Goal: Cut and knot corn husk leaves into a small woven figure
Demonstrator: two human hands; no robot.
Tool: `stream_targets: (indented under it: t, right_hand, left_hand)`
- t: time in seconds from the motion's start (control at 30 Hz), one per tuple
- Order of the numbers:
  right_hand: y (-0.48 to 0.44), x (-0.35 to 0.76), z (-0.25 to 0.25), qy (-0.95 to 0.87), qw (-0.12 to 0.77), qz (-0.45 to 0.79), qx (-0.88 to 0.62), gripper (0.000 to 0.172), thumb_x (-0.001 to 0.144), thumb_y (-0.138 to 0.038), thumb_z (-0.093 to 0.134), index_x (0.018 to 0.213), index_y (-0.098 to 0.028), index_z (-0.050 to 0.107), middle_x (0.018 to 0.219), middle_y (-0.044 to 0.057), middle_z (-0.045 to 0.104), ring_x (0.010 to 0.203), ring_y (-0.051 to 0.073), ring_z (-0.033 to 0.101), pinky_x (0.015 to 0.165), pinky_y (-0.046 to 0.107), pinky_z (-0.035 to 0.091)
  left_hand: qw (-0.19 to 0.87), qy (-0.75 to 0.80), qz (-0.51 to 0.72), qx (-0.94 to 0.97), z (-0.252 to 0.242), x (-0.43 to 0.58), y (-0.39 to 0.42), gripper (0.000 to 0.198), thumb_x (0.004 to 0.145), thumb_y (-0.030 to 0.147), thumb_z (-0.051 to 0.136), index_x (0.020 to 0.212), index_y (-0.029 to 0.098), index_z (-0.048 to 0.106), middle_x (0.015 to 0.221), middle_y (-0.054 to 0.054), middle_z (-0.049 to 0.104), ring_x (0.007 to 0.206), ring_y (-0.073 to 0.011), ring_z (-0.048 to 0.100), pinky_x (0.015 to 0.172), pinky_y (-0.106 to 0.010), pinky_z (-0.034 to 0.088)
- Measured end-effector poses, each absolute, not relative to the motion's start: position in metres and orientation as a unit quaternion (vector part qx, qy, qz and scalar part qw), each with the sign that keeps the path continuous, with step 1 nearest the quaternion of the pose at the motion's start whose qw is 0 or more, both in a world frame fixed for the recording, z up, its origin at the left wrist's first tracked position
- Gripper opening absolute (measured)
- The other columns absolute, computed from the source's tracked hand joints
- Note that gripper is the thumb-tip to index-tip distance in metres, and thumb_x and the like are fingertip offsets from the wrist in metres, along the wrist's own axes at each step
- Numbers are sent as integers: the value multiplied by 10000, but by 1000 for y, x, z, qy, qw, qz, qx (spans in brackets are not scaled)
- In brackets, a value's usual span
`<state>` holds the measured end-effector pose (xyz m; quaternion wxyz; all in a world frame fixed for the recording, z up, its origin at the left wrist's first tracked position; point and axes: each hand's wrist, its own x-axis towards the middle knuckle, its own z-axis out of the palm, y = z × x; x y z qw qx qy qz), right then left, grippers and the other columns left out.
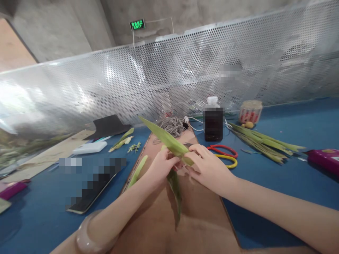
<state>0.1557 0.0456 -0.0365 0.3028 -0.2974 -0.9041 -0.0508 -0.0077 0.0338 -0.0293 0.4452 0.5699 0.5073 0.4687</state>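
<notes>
Between my two hands is a long green leaf (165, 135), its pointed tip reaching up and to the left. A darker green strip (175, 197) hangs below my fingers over the brown cardboard (201, 218). My left hand (164, 164) pinches the leaf from the left, thumb pressed in. My right hand (205, 164) grips the leaf's lower right end with bent fingers. The fingertips partly hide where the pieces meet. Scissors (225, 155) with one red and one yellow handle lie just beyond my right hand. Another pale green leaf piece (137, 173) rests at the cardboard's left edge.
A dark bottle (213, 123) with a white cap stands behind the scissors. Grey cord (173, 127) is heaped at the cardboard's far end. Green stalks (265, 141) and a jar (250, 111) are at the right. A phone-like black slab (96, 187) lies left. A perforated metal screen (180, 67) borders the back.
</notes>
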Motion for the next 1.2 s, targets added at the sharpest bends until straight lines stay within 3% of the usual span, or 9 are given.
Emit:
stream_targets:
  t: [0.23, 0.4, 0.57, 0.7, 0.83, 1.03, 1.2]
  right_hand:
    - [47, 155, -37, -908, 307, -3, -283, 222, 797, -85, 434, 987, -187, 489, 1008, 83, 508, 1019, 217, 472, 894, 395, 407]
    - [46, 157, -34, -892, 325, 23, -313, 328, 790, -78, 406, 1109, -146, 444, 1074, 110, 531, 1038, 223, 481, 864, 385, 430]
    - [46, 158, -33, -873, 358, 71, -324, 390, 770, -92, 433, 1147, -191, 422, 1098, 77, 558, 999, 207, 522, 810, 349, 449]
    - [47, 157, -32, -849, 357, 181, -345, 450, 737, -78, 462, 1161, -219, 409, 999, 46, 603, 717, 143, 586, 617, 264, 467]
    - [48, 156, -31, -804, 371, 322, -335, 426, 746, -151, 501, 1160, -217, 420, 867, 13, 610, 546, 90, 522, 502, 218, 435]
    - [49, 156, -25, -698, 359, 538, -306, 470, 730, -173, 521, 1192, -212, 443, 695, -29, 530, 497, 78, 477, 467, 215, 432]
    - [45, 157, -20, -656, 338, 620, -268, 471, 719, -167, 552, 1183, -216, 481, 750, -10, 564, 614, 90, 515, 546, 220, 439]
  left_hand:
    - [444, 506, 465, 575, -29, -9, 33, 104, 685, 155, 547, 787, 136, 538, 599, 5, 577, 520, -96, 517, 501, -207, 398]
    - [456, 514, 460, 562, -28, -7, 32, 60, 707, 181, 540, 737, 130, 545, 614, -14, 594, 526, -100, 523, 519, -216, 404]
    - [468, 493, 459, 571, -22, -5, 28, 65, 718, 190, 533, 716, 132, 563, 621, -26, 606, 543, -107, 521, 546, -225, 406]
    - [488, 480, 454, 570, -19, -5, 27, 109, 716, 231, 562, 750, 130, 582, 636, -35, 608, 579, -123, 535, 569, -237, 410]
    - [495, 461, 467, 569, -19, -7, 28, 185, 745, 297, 551, 782, 122, 598, 633, -35, 602, 576, -116, 532, 582, -242, 414]
    - [496, 411, 517, 563, -26, -14, 34, 256, 759, 356, 556, 871, 130, 602, 633, -14, 588, 559, -104, 524, 569, -236, 417]
    - [474, 397, 560, 552, -26, -16, 35, 300, 735, 325, 599, 994, 172, 602, 895, -44, 628, 760, -138, 559, 665, -243, 429]
